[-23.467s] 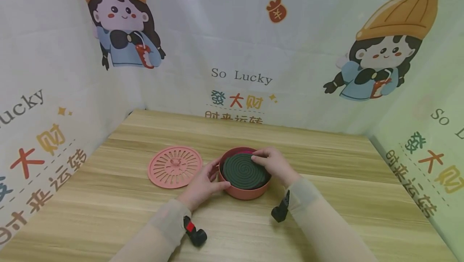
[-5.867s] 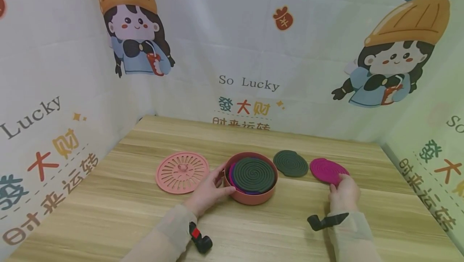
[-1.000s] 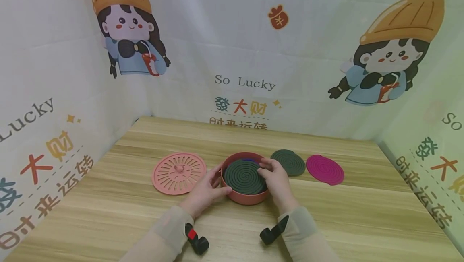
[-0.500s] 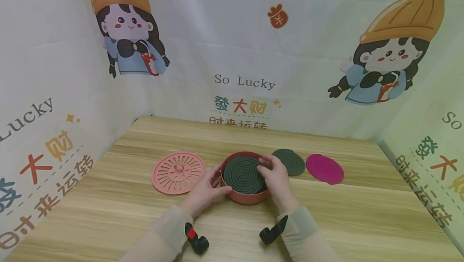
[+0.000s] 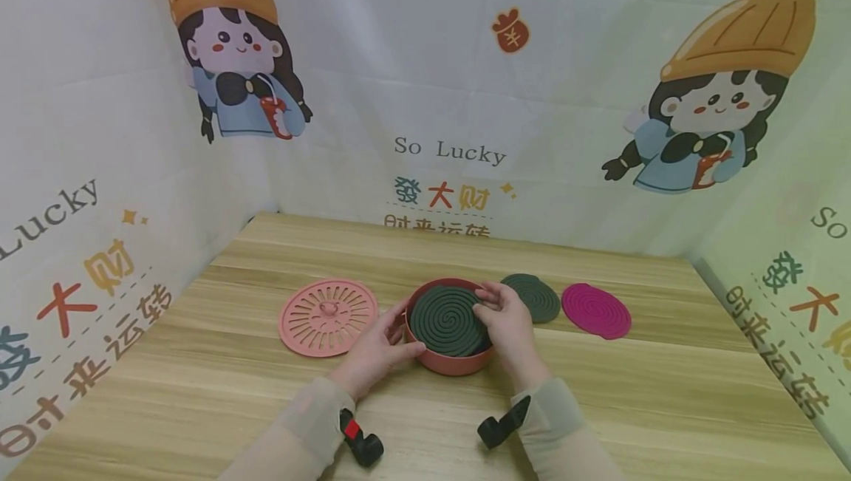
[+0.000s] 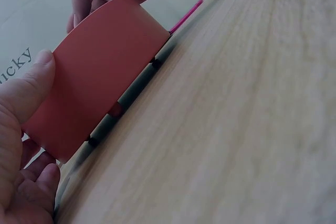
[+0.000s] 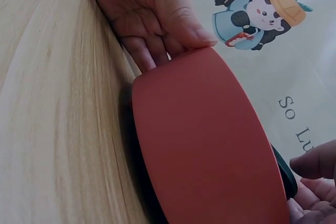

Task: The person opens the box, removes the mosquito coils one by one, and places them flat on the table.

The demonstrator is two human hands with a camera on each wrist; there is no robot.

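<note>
A round reddish-pink mosquito coil box [image 5: 450, 364] stands on the table, mosquito coils stacked inside. My left hand [image 5: 379, 352] grips its left side, thumb at the rim and fingers around the wall. The top dark green mosquito coil [image 5: 447, 321] lies slightly raised at the right. My right hand [image 5: 508, 322] pinches its right edge between thumb and fingers. In the right wrist view, that dark coil edge [image 7: 285, 174] pokes above the rim beside my right thumb [image 7: 315, 162]. Coils underneath are hidden.
Left of the box lies its pink slotted lid [image 5: 328, 329], with a small knob. A flat green coil [image 5: 540, 300] lies behind my right hand, and a magenta coil [image 5: 596, 311] farther right. A printed cloth [image 5: 565, 134] hangs around the wooden table [image 5: 425, 437].
Earlier my right hand laid a magenta coil at the right, beside a green one. It returned to the box; the top green coil has since shifted slightly back, covering the blue edge. Left hand stayed.
</note>
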